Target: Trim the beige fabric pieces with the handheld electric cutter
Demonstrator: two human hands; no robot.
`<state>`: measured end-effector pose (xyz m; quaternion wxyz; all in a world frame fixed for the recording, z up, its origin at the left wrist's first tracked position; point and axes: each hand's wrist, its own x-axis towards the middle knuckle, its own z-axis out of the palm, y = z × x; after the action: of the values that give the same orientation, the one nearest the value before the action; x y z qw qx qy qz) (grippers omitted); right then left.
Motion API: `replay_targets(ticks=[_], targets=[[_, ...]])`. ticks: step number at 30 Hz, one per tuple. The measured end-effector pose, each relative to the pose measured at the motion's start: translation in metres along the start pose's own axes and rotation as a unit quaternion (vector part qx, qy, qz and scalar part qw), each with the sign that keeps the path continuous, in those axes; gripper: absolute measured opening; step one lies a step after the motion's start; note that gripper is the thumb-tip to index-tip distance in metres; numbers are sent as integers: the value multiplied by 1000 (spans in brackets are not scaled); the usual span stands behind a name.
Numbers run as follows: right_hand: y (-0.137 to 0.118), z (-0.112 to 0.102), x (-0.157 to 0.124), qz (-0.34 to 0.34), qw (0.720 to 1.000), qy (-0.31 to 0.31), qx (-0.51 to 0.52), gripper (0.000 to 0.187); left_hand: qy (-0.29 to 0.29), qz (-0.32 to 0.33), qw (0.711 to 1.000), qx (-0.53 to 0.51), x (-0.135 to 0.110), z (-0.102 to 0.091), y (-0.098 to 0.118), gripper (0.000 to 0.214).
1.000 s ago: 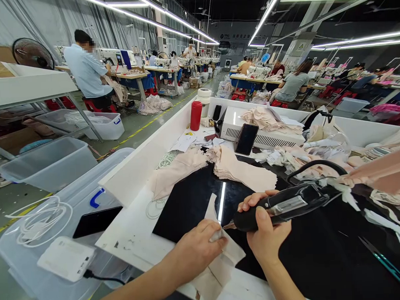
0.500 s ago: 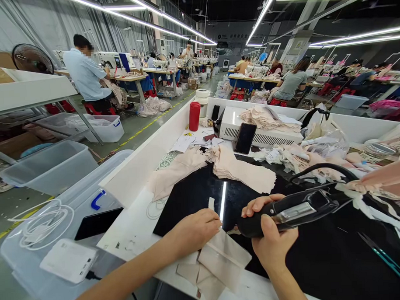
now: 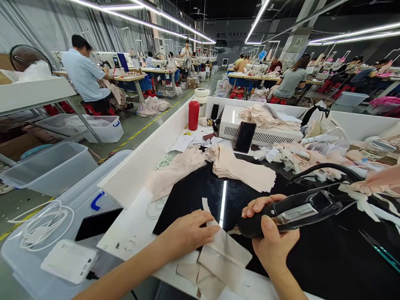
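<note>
My right hand [image 3: 275, 235] is wrapped round a black handheld electric device [image 3: 290, 214] with a silver plate and a cable at its far end. Its rounded black tip points left, just above the beige fabric pieces [image 3: 226, 254] at the table's front edge. My left hand [image 3: 193, 231] rests over these pieces, thumb and fingers pressed together on a narrow pale strip [image 3: 206, 205]. One end of that strip sticks out beyond the fingertips; what lies under the fingers is hidden. A stack of cut beige fabric [image 3: 243, 170] lies farther back on the black surface [image 3: 188, 190].
Teal-handled tweezers [image 3: 387, 257] lie at the right. A phone [image 3: 244, 137] leans on a white box [image 3: 261, 130] behind the stack, near a red bottle [image 3: 193, 115]. Scraps are heaped at back right. A power bank [image 3: 69, 261] sits on the left bin lid. People sew beyond.
My left hand has shifted slightly left, its thumb and fingers now more spread along the strip, which moved left with it. My right hand and the black device have barely moved.
</note>
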<state>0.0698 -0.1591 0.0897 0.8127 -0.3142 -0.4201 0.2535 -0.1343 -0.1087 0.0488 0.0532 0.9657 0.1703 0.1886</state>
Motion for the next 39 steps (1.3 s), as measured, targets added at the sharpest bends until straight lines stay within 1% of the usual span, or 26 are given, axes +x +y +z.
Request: replay_targets(ticks=[6, 12, 20, 25, 32, 39], targets=[[-1, 1, 0, -3, 1000, -3, -7, 25, 21, 8, 999, 34, -2, 6, 7, 30], [-1, 0, -1, -2, 1000, -5, -1, 29, 19, -5, 999, 47, -3, 11, 11, 35], [-1, 0, -1, 0, 1000, -4, -1, 28, 24, -12, 999, 47, -6, 16, 12, 35], [-1, 0, -1, -2, 1000, -4, -3, 28, 20, -16, 999, 39, -6, 16, 12, 36], [0, 2, -1, -2, 1000, 0, -7, 28, 6, -18, 999, 31, -7, 12, 12, 40], [0, 0, -2, 2, 1000, -1, -2, 29, 9, -23, 999, 28, -7, 12, 12, 35]])
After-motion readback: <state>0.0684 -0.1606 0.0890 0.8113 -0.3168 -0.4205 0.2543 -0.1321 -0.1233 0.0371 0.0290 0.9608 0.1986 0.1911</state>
